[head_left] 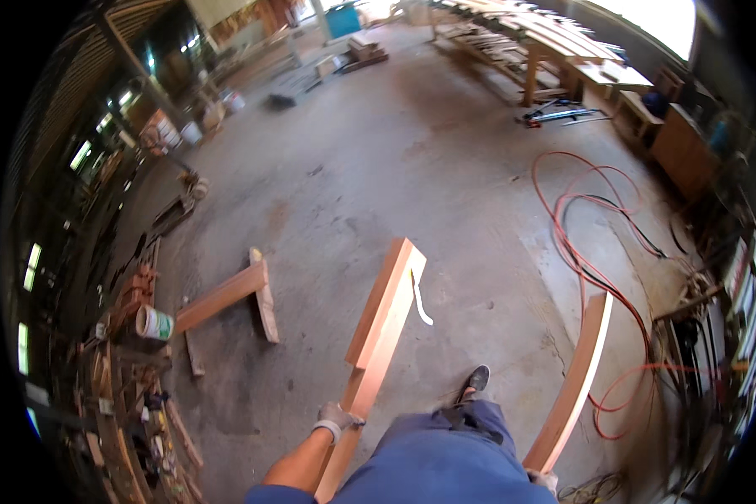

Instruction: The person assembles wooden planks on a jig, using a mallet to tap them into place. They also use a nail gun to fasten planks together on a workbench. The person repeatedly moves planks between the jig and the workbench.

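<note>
My left hand (pixel 338 417), in a grey glove, grips a long reddish wooden beam (pixel 368 385) that slants forward in front of me. Its far part is thicker, with a step where it narrows; whether this is one notched timber or two pieces together, I cannot tell. From the far end hangs a thin white strip (pixel 422 302). At my right side a second wooden beam (pixel 575 382) points forward, its near end in my gloved right hand (pixel 543 480). Most of that hand is hidden at the lower edge. My shoe (pixel 477 380) shows on the floor between the beams.
To the left, a wooden trestle (pixel 227 296) stands near a white bucket (pixel 154 322) and a pile of scrap wood (pixel 139 428). Red hoses (pixel 563 231) loop over the concrete floor at right. Farther off are blue clamps (pixel 567 114) and a lumber-laden bench (pixel 563 38).
</note>
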### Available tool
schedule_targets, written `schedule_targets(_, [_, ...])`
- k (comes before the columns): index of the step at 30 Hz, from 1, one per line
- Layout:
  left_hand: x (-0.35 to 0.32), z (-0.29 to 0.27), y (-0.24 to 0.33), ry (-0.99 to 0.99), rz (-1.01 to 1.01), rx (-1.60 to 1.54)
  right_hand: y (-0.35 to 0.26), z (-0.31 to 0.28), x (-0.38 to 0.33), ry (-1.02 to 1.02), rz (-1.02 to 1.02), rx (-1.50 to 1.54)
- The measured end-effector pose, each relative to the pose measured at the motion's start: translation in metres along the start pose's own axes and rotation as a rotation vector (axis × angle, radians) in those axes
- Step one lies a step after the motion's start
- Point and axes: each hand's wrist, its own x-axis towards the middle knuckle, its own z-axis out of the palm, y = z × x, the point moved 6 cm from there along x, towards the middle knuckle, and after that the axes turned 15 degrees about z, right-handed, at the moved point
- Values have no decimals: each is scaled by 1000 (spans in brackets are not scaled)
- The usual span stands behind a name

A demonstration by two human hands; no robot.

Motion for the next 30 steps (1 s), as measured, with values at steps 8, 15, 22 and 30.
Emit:
schedule_targets(8, [114,35,16,85,-103,-447,-322,61,20,-215,-146,-143])
schedule_targets(15, [262,-7,111,89,-206,-486,-532,127,27,-244,-457,-362])
schedule_targets(22, [414,-188,207,48,-218,-629,-757,192,-162,24,-300,-533])
schedule_targets(30, [641,-263,218,158,-244,-810,-954,298,-142,88,-303,-845])
